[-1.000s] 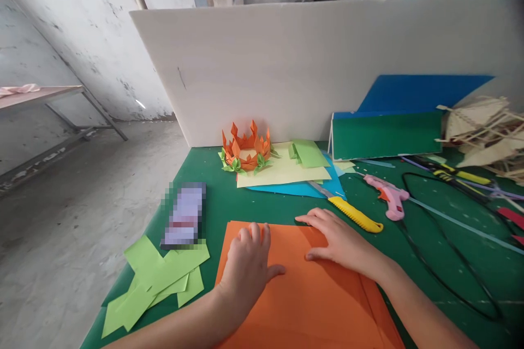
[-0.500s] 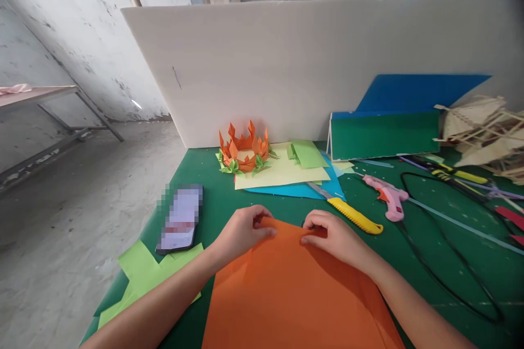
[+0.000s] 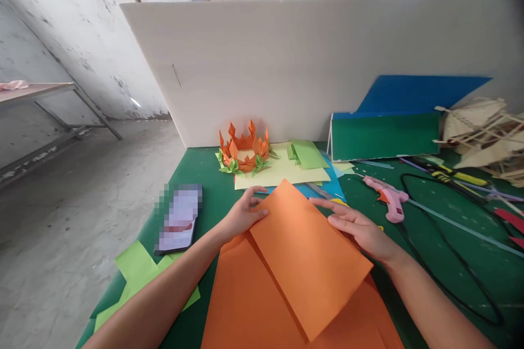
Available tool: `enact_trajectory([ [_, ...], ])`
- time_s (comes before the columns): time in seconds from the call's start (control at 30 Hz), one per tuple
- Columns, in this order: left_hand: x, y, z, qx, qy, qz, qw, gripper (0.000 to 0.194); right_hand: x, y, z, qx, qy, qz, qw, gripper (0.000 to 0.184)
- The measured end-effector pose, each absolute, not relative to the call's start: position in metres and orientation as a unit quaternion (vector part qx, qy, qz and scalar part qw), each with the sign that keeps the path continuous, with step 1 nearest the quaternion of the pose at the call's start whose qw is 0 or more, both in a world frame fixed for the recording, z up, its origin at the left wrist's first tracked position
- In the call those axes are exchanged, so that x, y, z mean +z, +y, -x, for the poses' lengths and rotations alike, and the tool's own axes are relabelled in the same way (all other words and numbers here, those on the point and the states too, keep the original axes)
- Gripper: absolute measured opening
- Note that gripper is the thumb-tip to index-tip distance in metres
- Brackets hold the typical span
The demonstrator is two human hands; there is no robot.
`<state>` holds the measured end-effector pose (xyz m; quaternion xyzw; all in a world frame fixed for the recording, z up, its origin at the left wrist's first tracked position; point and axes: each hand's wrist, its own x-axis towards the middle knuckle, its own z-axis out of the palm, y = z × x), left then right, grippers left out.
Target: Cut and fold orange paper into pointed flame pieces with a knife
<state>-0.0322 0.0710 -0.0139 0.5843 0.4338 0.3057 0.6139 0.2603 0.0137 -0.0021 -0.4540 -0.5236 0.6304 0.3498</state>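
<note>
A rectangular sheet of orange paper is raised at a slant over larger orange paper at the table's front. My left hand pinches its upper left edge, thumb on the near face and fingers behind. At the upper right edge, my right hand has its fingers stretched out and apart, the tips at the paper's edge. Beyond the sheet stands an orange paper crown with green paper leaves round its base. A yellow utility knife lies partly hidden behind the sheet and my right hand.
A phone and green paper pieces lie to the left. On the right are a pink glue gun with a looping black cord and a green board. A tall white panel closes off the table's back.
The orange sheet has come up and turned into a slanted position above the larger paper. My left hand has shifted slightly left and up; my right hand has moved right and its fingers have straightened.
</note>
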Motion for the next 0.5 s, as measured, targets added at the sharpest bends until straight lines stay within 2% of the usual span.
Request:
enact_trajectory([
  [0.07,-0.019,0.073,0.032,0.306,0.42,-0.6,0.608,0.034,-0.009,0.016,-0.269,0.653,-0.531,0.434,0.321,0.039],
  [0.13,-0.022,0.073,0.031,0.294,0.422,-0.605,0.608,0.027,-0.016,0.019,-0.276,0.672,-0.531,0.418,0.302,0.034],
  [0.3,-0.022,0.068,0.029,0.298,0.439,-0.547,0.647,0.033,-0.022,0.019,-0.285,0.713,-0.505,0.395,0.284,0.032],
  [0.43,-0.02,0.067,0.03,0.309,0.429,-0.51,0.678,0.034,-0.025,0.012,-0.292,0.706,-0.483,0.41,0.317,0.029],
  [0.5,-0.02,0.067,0.031,0.307,0.42,-0.497,0.694,0.035,-0.026,0.008,-0.292,0.685,-0.476,0.437,0.337,0.033],
])
